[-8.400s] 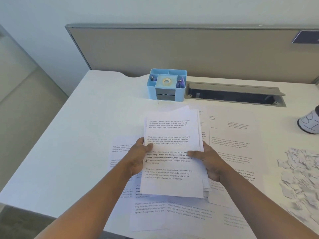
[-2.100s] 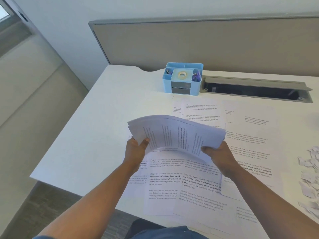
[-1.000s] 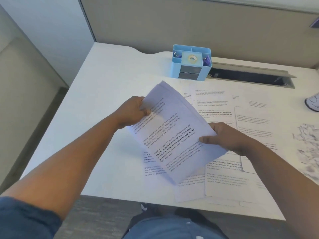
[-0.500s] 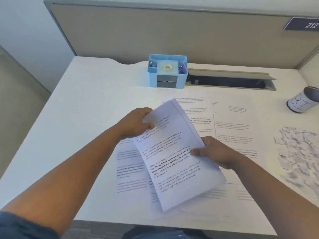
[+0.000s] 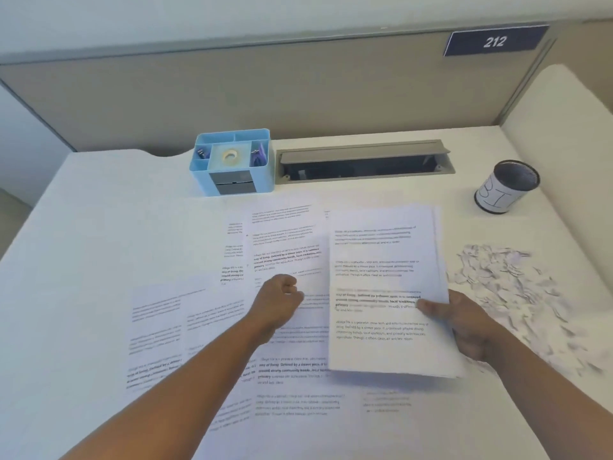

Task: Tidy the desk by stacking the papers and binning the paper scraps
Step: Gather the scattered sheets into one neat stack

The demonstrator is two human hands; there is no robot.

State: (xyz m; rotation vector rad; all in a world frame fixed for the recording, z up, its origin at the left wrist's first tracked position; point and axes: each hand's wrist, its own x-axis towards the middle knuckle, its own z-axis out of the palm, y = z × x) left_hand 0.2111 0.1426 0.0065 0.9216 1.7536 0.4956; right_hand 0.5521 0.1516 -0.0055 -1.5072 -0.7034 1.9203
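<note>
Currently the right hand [image 5: 471, 327] is gripping the stack [image 5: 384, 290] at its right edge, thumb lying on the top sheet, holding it over the loose sheets [image 5: 285, 254] spread across the white counter [image 5: 99, 227]. Left hand [image 5: 277, 302] is hovering over those sheets just left of the stack, fingers curled loosely, holding nothing. Scraps [image 5: 510, 287] are lying in a heap at the right of the counter, just beside the stack. Bin [image 5: 506, 187] is standing at the far right, beyond the scraps. Blue organiser [image 5: 232, 162] is sitting at the far edge, left of an open cable tray [image 5: 363, 159].
</note>
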